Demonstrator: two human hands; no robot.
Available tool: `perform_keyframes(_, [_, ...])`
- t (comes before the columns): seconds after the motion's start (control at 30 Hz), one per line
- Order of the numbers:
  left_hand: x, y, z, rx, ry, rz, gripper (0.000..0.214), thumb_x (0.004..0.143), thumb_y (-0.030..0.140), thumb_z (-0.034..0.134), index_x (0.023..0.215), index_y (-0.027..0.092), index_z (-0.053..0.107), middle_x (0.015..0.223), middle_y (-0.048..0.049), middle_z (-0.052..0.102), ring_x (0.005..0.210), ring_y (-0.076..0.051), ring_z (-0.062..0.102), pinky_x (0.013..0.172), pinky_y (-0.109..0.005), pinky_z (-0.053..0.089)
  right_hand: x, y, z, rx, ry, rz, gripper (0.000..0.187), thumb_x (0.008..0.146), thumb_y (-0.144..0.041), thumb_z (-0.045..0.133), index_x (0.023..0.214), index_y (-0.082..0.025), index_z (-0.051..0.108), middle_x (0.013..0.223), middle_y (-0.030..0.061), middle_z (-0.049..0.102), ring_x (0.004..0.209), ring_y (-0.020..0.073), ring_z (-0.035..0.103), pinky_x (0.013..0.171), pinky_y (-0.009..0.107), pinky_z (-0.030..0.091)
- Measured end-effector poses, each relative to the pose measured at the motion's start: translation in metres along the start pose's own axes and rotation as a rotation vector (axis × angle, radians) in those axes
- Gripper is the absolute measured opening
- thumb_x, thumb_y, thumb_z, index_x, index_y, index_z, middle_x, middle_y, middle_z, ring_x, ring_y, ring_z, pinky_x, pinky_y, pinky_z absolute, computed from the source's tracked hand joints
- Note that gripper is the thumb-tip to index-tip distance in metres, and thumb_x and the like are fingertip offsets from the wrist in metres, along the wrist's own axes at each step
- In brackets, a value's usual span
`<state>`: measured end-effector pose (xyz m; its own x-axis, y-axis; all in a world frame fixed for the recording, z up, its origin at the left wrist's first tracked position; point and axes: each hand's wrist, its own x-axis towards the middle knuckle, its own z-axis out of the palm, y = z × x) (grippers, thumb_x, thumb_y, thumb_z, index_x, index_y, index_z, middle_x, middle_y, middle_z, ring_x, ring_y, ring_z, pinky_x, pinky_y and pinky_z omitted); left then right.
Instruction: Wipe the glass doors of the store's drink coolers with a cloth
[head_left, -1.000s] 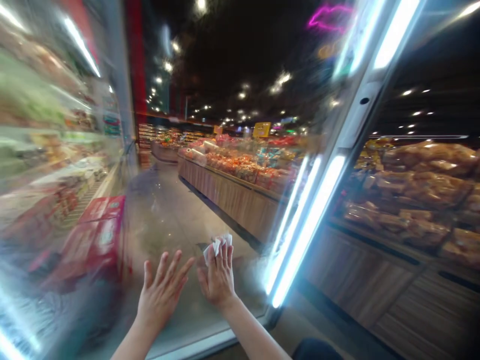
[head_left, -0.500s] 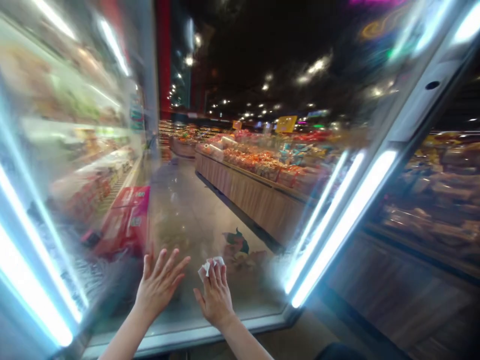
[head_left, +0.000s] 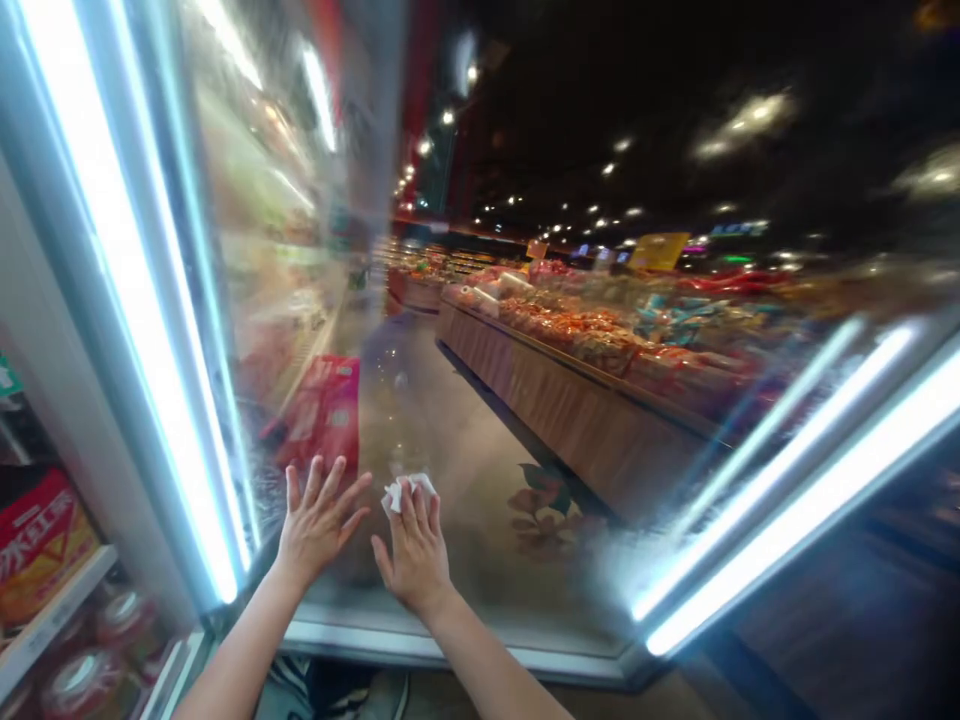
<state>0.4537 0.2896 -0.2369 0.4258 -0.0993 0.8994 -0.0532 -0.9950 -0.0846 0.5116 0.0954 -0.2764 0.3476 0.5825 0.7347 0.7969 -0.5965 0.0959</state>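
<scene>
An open glass cooler door fills the view, its lower pane fogged and wet. My left hand lies flat against the glass with fingers spread, near the lit left edge of the door. Just to its right, my right hand presses a crumpled white tissue onto the glass under its fingertips. The two hands sit side by side, a small gap apart, low on the pane above the bottom frame.
Bright light strips run down the door's left edge and another along its right side. Cooler shelves with red packs and jars show at lower left. Through the glass are a shop aisle and a long wooden produce stand.
The door and view have swung, so the lit left edge and cooler shelves now show. Both hands stay on the glass, shifted slightly down and left, tissue still under the right.
</scene>
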Motion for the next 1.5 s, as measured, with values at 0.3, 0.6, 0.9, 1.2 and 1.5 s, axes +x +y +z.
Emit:
perform_keyframes(0.3, [-0.045, -0.043, -0.012, 0.067, -0.061, -0.104, 0.078, 0.09, 0.031, 0.069, 0.157, 0.04, 0.031, 0.172, -0.0042, 0.013, 0.159, -0.034, 0.008, 0.127, -0.064, 0.012, 0.035, -0.036, 0.006, 0.098, -0.069, -0.142, 0.076, 0.099, -0.034, 0.051, 0.164, -0.01, 0.019, 0.169, 0.0142, 0.024, 0.159, 0.029, 0.014, 0.129, 0.053, 0.023])
perform_keyframes(0.6, [-0.071, -0.056, -0.021, 0.141, -0.108, -0.107, 0.069, 0.093, 0.027, 0.065, 0.156, 0.033, 0.038, 0.172, -0.0099, 0.014, 0.158, -0.037, 0.009, 0.125, -0.064, 0.021, 0.056, -0.057, 0.004, 0.145, -0.066, -0.268, 0.063, 0.099, -0.029, 0.048, 0.157, -0.007, 0.037, 0.167, 0.011, 0.031, 0.159, 0.0242, 0.017, 0.129, 0.046, 0.025])
perform_keyframes(0.9, [-0.043, -0.019, -0.009, 0.086, -0.065, -0.003, 0.079, 0.091, 0.034, 0.069, 0.158, 0.04, 0.028, 0.171, -0.0029, 0.015, 0.159, -0.031, 0.009, 0.129, -0.06, 0.009, 0.013, -0.014, -0.018, 0.057, -0.033, -0.224, 0.054, 0.098, -0.029, 0.054, 0.148, -0.01, 0.051, 0.165, 0.0121, 0.037, 0.159, 0.0249, 0.019, 0.13, 0.046, 0.021])
perform_keyframes(1.2, [0.002, 0.045, 0.01, -0.004, -0.045, 0.146, 0.081, 0.09, 0.042, 0.07, 0.158, 0.044, 0.026, 0.172, 0.0031, 0.009, 0.161, -0.026, 0.001, 0.131, -0.055, -0.002, -0.034, 0.058, -0.054, -0.109, 0.038, 0.051, 0.079, 0.099, -0.027, 0.05, 0.164, -0.004, 0.012, 0.17, 0.0209, 0.013, 0.16, 0.0364, 0.008, 0.124, 0.062, 0.031])
perform_keyframes(1.5, [0.022, 0.129, 0.027, -0.099, -0.132, 0.224, 0.081, 0.092, 0.045, 0.068, 0.16, 0.042, 0.024, 0.171, 0.0025, 0.012, 0.161, -0.026, 0.0, 0.13, -0.057, -0.001, -0.077, 0.121, -0.09, -0.182, 0.121, 0.29, 0.085, 0.101, -0.032, 0.049, 0.164, -0.006, -0.001, 0.172, 0.0208, -0.003, 0.158, 0.0413, 0.001, 0.121, 0.068, 0.033])
